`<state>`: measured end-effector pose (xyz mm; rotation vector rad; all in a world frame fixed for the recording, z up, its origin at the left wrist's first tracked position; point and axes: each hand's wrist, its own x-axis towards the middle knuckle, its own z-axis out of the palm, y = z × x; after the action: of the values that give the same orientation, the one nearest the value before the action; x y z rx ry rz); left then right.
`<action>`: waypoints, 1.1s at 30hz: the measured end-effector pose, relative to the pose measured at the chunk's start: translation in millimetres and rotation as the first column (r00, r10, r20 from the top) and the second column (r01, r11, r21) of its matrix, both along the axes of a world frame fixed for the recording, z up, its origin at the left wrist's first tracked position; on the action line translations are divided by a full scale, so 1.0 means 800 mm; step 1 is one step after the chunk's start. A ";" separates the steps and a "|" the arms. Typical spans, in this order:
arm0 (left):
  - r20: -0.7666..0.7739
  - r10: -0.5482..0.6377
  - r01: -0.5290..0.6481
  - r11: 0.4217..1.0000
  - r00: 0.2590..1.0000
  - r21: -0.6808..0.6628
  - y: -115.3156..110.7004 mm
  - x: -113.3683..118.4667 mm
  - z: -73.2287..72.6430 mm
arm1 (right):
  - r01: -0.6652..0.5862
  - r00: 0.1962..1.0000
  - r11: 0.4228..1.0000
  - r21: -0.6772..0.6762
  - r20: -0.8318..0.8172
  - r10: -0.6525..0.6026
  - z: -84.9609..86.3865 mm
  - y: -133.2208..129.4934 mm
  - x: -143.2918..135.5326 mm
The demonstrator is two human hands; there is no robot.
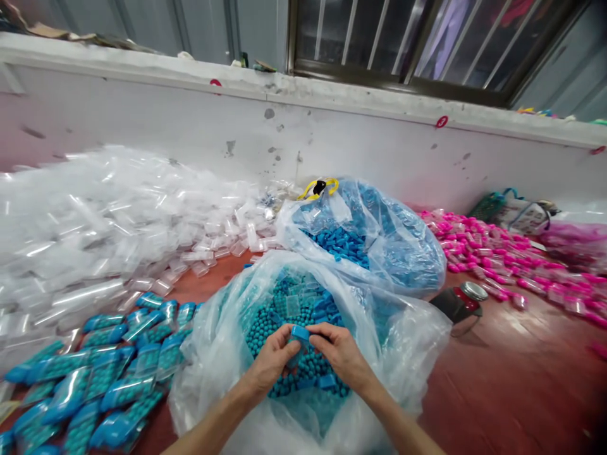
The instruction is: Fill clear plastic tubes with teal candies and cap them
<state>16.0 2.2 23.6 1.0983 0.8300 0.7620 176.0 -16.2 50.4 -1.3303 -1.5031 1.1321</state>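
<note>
Left fingers [287,349] + right fingers [320,331] both pinch a blue cap [300,333] over open plastic bag [208,360] of teal beads [262,323]. Bead-filled containers [102,373] left, clear containers [118,221] heaped behind, pink pieces [496,249] right.

Wht. wall [180,120], patchy, beyond R grip [342,354]; barred window [360,41] high above; gry. ribbed panels [142,25] up-L; red surface [512,385] to R, w/ glare.

Head-worn view, forward and down
</note>
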 end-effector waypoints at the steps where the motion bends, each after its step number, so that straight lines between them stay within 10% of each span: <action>1: -0.017 0.005 -0.005 1.000 1.000 0.007 0.000 0.001 0.000 | 0.036 0.999 0.999 0.024 0.038 -0.036 0.000 -0.001 -0.001; 9: -0.016 0.041 -0.041 0.999 0.999 -0.030 -0.002 0.001 -0.002 | 0.028 0.982 0.981 0.193 0.176 -0.063 -0.004 -0.003 -0.001; 20: -0.086 0.166 -0.167 0.986 0.982 -0.009 -0.011 0.009 -0.003 | -0.295 0.893 0.910 0.290 0.422 0.154 -0.007 0.000 0.004; 24: -0.078 0.089 -0.090 0.996 0.993 -0.019 -0.008 0.004 0.004 | -0.239 0.970 0.965 0.104 0.068 0.233 0.000 0.007 0.013; 28: -0.060 0.015 -0.016 1.000 0.998 -0.014 -0.006 0.000 0.012 | -0.134 0.915 0.965 -0.224 -0.403 0.033 -0.002 0.013 0.010; 33: -0.120 0.060 -0.059 0.998 0.991 0.015 -0.012 0.004 0.016 | 0.015 0.971 0.986 -0.166 -0.231 -0.054 -0.008 0.012 -0.002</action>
<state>19.4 -7.0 36.7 1.1421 0.9652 0.7561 174.1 -6.8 43.7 -1.2745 -1.2325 1.3632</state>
